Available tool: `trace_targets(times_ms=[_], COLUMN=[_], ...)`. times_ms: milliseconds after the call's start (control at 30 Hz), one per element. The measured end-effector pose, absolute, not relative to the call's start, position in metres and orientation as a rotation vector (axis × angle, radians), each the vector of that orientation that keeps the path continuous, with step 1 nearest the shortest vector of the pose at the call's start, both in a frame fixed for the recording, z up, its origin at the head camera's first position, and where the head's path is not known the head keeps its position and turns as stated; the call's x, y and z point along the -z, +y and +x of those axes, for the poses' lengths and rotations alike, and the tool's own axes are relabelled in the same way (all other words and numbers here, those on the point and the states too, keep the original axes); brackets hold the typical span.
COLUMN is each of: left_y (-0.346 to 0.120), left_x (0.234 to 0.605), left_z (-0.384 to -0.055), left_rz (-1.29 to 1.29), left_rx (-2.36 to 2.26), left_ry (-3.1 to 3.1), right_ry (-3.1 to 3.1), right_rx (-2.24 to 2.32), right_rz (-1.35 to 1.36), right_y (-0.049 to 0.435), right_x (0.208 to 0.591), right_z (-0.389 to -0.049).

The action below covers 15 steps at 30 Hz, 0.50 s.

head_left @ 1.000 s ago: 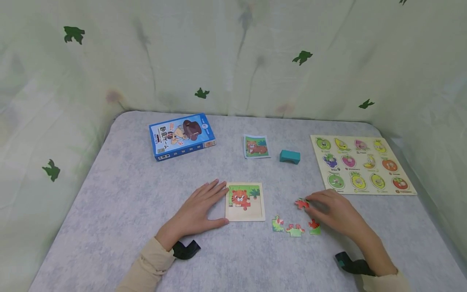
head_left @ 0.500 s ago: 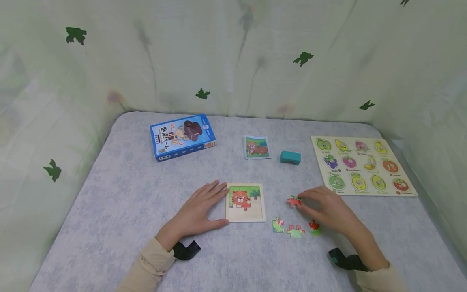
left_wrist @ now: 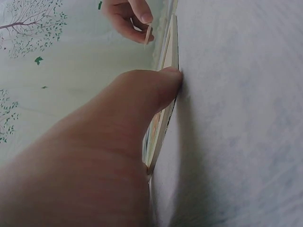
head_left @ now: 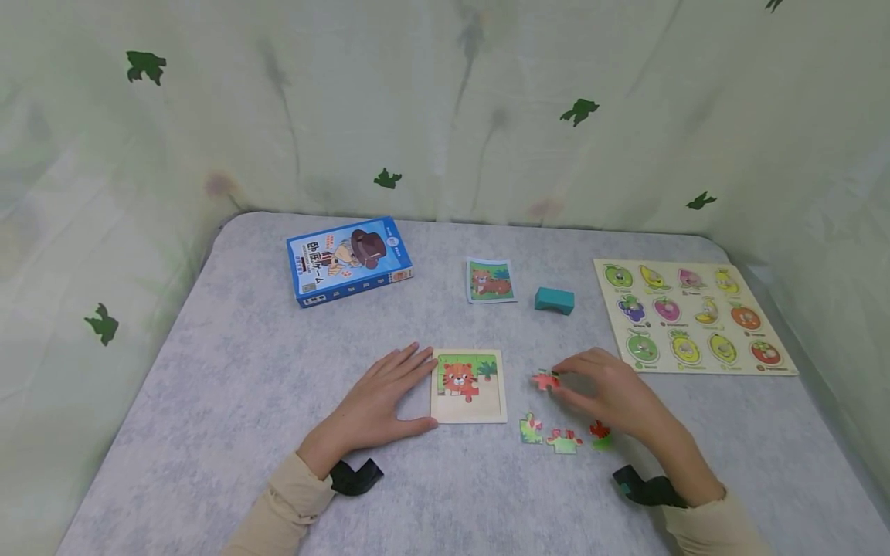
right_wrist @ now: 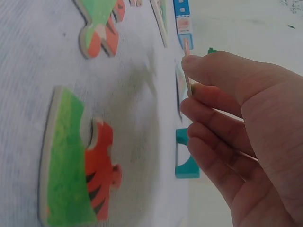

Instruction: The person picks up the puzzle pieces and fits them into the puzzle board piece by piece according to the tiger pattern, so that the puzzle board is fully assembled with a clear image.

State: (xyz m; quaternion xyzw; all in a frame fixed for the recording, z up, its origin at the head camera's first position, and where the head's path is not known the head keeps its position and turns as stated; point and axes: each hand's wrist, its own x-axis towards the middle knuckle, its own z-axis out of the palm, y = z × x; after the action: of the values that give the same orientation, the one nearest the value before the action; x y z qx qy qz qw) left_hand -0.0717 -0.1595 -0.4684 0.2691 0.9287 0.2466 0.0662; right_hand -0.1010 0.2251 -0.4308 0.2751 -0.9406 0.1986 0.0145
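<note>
Both my hands were low over the table, forearms angled in from the near edge.

My left hand (head_left: pixel 378 398) lay flat, palm down, fingers straight and together, thumb stretched out sideways. My right hand (head_left: pixel 612 394) hovered with its wrist raised, thumb and curled fingertips (right_wrist: pixel 201 64) pinched together, cream sleeves at both wrists.

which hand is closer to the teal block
Right. The right hand holds a puzzle piece just in front of the teal block; the left hand rests against the puzzle tray, farther off to the block's left.
</note>
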Motion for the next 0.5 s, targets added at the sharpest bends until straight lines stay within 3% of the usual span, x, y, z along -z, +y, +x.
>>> trace_targets(times_ms=[500], left_y=[-0.16], left_x=[0.469], left_z=[-0.071], left_rz=[0.823], left_rx=[-0.755], left_ry=[2.813], right_ry=[-2.89], right_rx=[-0.653], right_rz=[0.994], right_y=[0.201], right_x=[0.428], right_z=[-0.104])
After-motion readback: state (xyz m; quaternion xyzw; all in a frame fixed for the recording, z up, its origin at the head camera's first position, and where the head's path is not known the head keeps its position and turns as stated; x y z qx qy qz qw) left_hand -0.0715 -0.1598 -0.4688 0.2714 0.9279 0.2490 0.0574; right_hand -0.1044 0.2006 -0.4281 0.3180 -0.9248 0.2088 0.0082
